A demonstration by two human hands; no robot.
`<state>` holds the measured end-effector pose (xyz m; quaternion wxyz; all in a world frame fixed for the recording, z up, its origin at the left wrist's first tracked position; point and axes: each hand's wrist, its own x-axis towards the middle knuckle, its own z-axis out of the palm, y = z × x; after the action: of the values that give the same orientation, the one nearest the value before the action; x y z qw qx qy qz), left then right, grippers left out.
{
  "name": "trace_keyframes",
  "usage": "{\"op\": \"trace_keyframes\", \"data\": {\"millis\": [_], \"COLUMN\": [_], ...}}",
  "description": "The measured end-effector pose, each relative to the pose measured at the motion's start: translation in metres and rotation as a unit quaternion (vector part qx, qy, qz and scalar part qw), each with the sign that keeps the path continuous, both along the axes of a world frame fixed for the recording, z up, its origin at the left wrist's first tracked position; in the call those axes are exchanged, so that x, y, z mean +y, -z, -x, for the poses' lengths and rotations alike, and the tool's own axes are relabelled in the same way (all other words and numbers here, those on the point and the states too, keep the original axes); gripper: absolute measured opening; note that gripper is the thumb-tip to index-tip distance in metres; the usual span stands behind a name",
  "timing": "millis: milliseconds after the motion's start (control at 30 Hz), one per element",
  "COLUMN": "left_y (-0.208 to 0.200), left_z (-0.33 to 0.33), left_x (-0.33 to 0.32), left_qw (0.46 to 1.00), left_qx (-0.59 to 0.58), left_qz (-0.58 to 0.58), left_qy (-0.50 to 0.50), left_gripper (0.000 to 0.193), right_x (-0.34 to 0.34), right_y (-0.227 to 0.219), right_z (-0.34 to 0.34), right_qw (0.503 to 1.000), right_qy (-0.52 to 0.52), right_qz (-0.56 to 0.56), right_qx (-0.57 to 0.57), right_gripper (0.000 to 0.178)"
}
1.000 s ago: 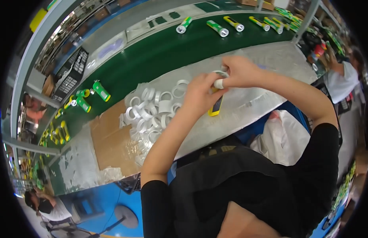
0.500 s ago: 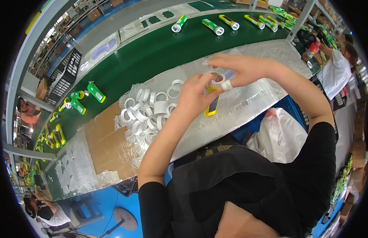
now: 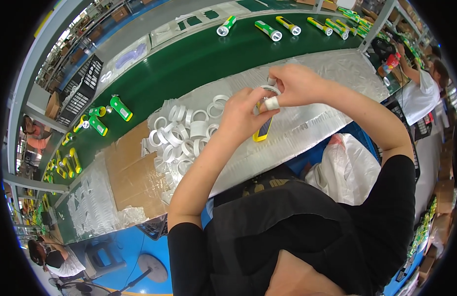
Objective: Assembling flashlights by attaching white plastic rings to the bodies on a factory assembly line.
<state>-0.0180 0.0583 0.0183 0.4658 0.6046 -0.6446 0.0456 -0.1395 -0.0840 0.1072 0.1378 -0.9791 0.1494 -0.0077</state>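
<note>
Along the green bench's (image 3: 189, 74) far edge we see green-and-yellow flashlights (image 3: 267, 30), any print too small to read, while a heap of smooth white rings (image 3: 179, 134) lies nearer the front edge beside a flat brown cardboard sheet (image 3: 132, 170). Between that heap and the bench's right end, our left hand (image 3: 241, 114) is curled closed around a yellow flashlight with a dark panel (image 3: 262, 132), and our right hand (image 3: 297, 86) pinches a white ring (image 3: 271, 89) at its upper end. Gold marks (image 3: 273, 185) on the black cloth (image 3: 287, 212) below the front edge are illegible to us.
</note>
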Motion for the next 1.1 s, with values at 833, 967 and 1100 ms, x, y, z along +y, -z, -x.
{"op": "trace_keyframes", "data": {"millis": [833,967,1100], "left_y": [-0.054,-0.013,-0.003], "left_z": [-0.002,-0.063,-0.162], "left_x": [0.052,-0.02,-0.067], "left_qw": [0.636,0.958,0.974], "left_qx": [0.472,0.153,0.019], "left_qz": [-0.451,-0.202,-0.227], "left_qy": [0.412,0.131,-0.012], "left_gripper": [0.06,0.062,0.071], "right_x": [0.005,-0.038,-0.095], "right_y": [-0.023,0.048,0.092], "right_z": [0.038,-0.023,-0.12], "right_qw": [0.921,0.938,0.909], "right_qy": [-0.326,-0.107,0.024], "right_qz": [-0.029,-0.037,-0.075], "right_qx": [-0.21,-0.328,-0.41], "right_gripper": [0.058,0.04,0.029]}}
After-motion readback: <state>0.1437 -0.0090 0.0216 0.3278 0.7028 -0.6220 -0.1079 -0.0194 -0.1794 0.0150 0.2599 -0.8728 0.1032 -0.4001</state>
